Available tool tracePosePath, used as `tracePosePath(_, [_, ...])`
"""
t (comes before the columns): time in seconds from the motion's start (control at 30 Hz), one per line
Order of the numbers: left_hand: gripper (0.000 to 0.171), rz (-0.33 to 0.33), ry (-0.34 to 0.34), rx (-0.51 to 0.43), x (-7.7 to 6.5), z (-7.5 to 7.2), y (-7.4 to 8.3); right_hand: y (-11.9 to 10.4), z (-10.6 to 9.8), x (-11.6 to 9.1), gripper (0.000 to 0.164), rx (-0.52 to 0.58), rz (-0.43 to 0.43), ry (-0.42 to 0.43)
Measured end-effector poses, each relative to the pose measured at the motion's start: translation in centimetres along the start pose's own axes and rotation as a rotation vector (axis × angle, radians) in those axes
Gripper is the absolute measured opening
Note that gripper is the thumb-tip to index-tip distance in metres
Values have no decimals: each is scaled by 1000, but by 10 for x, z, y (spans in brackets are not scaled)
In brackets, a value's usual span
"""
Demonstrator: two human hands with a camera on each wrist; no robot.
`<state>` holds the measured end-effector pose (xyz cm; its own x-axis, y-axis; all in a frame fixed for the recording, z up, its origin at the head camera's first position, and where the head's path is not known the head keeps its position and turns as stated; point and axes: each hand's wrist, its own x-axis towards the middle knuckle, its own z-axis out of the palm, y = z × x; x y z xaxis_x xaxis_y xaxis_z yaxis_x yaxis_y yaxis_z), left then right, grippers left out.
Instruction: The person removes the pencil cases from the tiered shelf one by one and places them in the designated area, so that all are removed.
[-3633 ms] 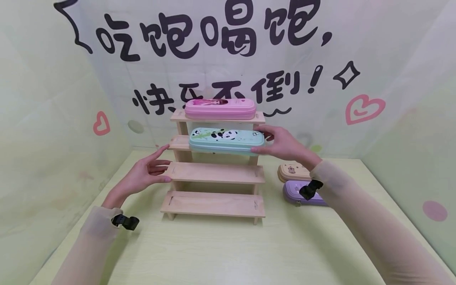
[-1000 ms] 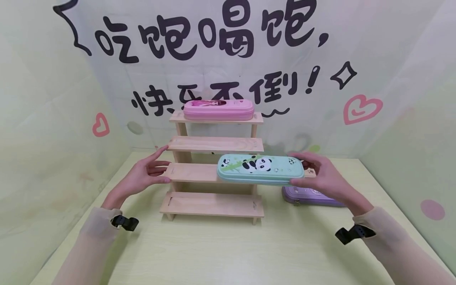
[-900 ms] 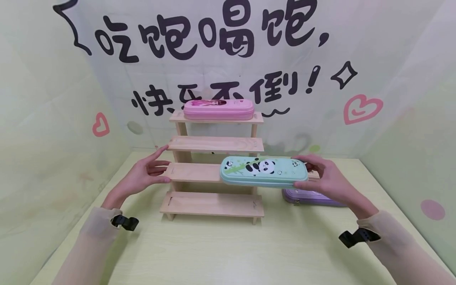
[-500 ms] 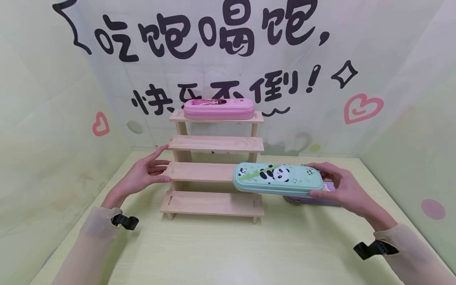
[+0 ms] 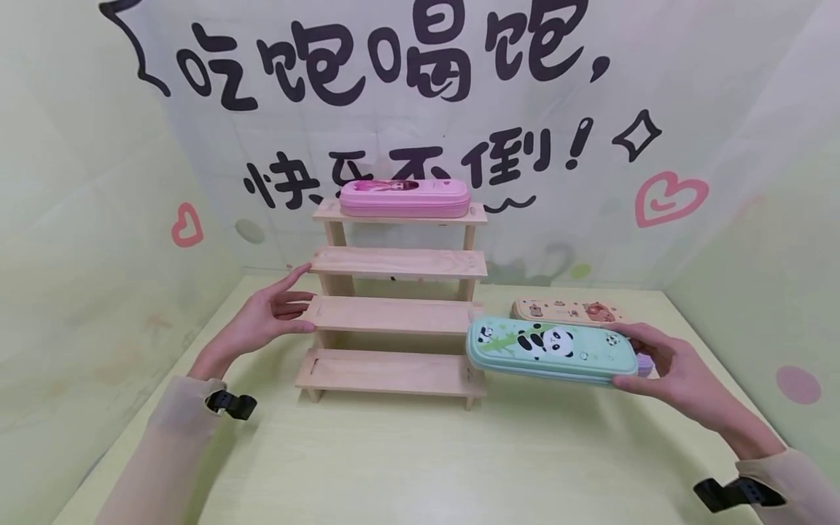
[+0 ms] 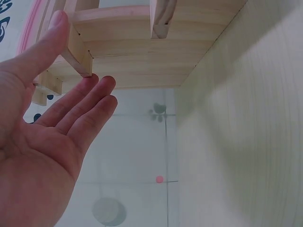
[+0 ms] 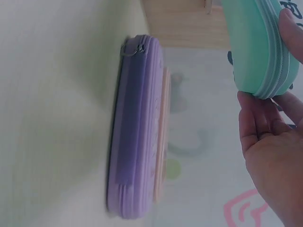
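A mint-green panda pencil case [image 5: 551,350] hangs above the table, right of the wooden step shelf [image 5: 394,315]. My right hand [image 5: 682,379] grips its right end, thumb in front and fingers behind; the right wrist view shows the zipped end of the mint case [image 7: 258,52] between them. At the shelf's left side, my left hand [image 5: 265,317] rests with fingers fairly straight against the ends of the boards, seen close up as the left hand [image 6: 47,137] in the left wrist view. A pink pencil case [image 5: 405,199] lies on the top board.
Behind the mint case, a beige pencil case [image 5: 564,310] lies on the table [image 5: 420,467]. A purple pencil case [image 7: 135,127] lies before it, mostly hidden in the head view. Printed cloth walls [image 5: 755,255] enclose the table's back and sides.
My right hand has carried the mint pencil case off the second board from the top, moving right and down past the shelf. My left hand has stayed at the shelf's left side.
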<state>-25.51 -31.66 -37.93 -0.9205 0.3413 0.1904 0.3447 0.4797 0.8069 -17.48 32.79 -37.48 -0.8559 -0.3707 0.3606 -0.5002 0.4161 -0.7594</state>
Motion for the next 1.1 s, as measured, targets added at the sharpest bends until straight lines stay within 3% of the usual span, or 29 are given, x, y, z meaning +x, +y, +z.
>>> tracePosePath(0.43, [108,-10,-8,2,2,0,4,28,-22,-41,74,40,-6,-42])
tracePosePath(0.77, [107,-14,-4,15,3,1,2,43,-35,-67,73,-57,82,-26])
tracePosePath(1.1, [108,-12,-1,23,2,2,3,63,-46,-81,67,-109,116,-92])
